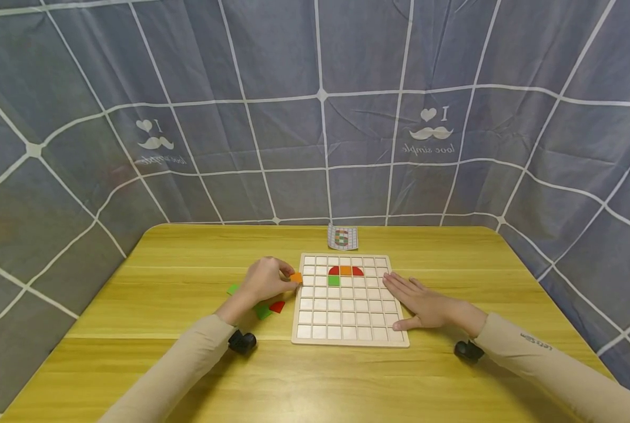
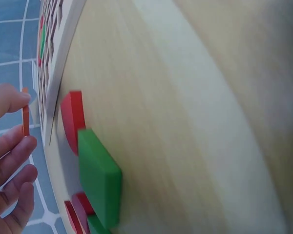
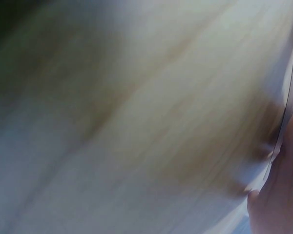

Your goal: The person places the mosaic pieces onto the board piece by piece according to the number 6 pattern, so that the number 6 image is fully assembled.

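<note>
My left hand [image 1: 264, 279] pinches one orange square [image 1: 296, 277] at the board [image 1: 341, 317] edge; four tiles [image 1: 345, 271] sit past my fingers [image 1: 285, 269]. Right hand [image 1: 426, 305], fingers straight, rests on board. Curtain [image 1: 294, 135] beyond: "love simple" twice, mirrored.

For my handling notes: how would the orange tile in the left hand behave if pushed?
The orange tile looks stiff, its edge straight in the left hand; probably light, being thin; flat faces suggest sliding, not rolling.

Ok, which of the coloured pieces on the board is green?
The green square, alone directly beneath a curved red piece. That one, an orange square and another red piece form the row above.
</note>
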A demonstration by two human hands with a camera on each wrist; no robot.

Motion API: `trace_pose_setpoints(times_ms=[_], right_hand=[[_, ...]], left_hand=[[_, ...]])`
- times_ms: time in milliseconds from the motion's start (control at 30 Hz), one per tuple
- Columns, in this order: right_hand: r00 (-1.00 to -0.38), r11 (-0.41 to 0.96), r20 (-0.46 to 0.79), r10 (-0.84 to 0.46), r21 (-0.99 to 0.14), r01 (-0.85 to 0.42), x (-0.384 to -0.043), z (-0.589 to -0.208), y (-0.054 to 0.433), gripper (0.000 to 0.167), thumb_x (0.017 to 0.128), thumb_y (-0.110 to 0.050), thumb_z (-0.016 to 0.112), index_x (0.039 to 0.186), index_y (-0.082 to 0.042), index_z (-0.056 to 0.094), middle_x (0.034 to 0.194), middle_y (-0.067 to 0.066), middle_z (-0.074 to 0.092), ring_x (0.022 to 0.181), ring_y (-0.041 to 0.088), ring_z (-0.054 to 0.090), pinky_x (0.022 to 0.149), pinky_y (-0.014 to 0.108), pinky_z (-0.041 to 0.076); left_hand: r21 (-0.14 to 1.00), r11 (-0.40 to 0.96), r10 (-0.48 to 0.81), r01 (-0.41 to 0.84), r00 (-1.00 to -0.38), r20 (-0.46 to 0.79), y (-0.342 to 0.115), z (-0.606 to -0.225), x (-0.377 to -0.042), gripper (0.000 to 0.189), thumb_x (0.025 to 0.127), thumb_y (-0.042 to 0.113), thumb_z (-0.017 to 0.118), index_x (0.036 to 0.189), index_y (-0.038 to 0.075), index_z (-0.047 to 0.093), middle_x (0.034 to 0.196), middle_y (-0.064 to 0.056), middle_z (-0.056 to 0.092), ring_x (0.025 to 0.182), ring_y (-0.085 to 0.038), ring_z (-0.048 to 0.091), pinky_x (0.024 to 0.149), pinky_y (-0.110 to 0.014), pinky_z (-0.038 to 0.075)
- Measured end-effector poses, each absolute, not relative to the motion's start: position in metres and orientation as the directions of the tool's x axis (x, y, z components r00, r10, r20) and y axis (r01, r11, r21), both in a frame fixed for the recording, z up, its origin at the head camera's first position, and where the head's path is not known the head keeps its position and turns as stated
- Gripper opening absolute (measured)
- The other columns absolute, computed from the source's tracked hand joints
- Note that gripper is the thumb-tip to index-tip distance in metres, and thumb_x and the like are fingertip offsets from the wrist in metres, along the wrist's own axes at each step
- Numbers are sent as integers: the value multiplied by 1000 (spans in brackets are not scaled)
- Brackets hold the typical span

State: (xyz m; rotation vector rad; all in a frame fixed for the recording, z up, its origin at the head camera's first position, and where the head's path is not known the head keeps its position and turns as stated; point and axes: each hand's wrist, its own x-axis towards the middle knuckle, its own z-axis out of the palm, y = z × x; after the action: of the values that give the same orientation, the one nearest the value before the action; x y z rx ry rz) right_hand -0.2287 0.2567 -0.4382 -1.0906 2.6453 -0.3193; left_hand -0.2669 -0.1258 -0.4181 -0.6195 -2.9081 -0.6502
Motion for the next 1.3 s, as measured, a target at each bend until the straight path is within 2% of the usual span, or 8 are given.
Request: trace_pose_setpoints(times_ms=[233,500,700,933,1300], right_hand=[[-684,695,-161,-711,-304,-651,-228,-437,257,96,92,-53,55,152,4,8,160,24,2,147,42,4,114,63,11],[-671,677,-134,-729,-278,-681,-227,-438,258,96,91,-54,55,151,7,10,158,27,5,146,45,8,112,64,14],[-678,687,-141,-721,-269,-674,-228,-439,259,96,91,-55,54,152,5,9,159,25,5,146,43,7,113,63,14],[-681,691,-147,-717,-276,-668,-228,-438,258,97,91,-55,55,152,4,9,160,24,5,147,42,7,113,63,13],[-695,710,-169,-699,-284,-645,-230,-440,258,98,90,-56,55,153,2,8,161,21,2,148,39,4,115,61,10]], left_hand=[[408,792,415,455,-890,187,-111,-418,-267,28,73,34,80,91,14,78,84,3,75,68,-6,65,57,-22,48],[430,751,479,500,-862,167,-97,-422,-264,23,73,31,82,88,14,78,81,2,75,68,-5,64,59,-19,47],[418,757,486,501,-861,152,-86,-423,-263,22,74,32,81,89,16,78,84,3,75,74,-7,67,63,-21,50],[416,764,482,494,-865,141,-76,-424,-261,21,73,33,82,88,19,78,85,7,75,75,-4,65,59,-19,46],[434,741,507,512,-851,139,-65,-427,-262,23,74,34,81,90,17,78,85,6,75,77,-5,66,64,-22,48]])
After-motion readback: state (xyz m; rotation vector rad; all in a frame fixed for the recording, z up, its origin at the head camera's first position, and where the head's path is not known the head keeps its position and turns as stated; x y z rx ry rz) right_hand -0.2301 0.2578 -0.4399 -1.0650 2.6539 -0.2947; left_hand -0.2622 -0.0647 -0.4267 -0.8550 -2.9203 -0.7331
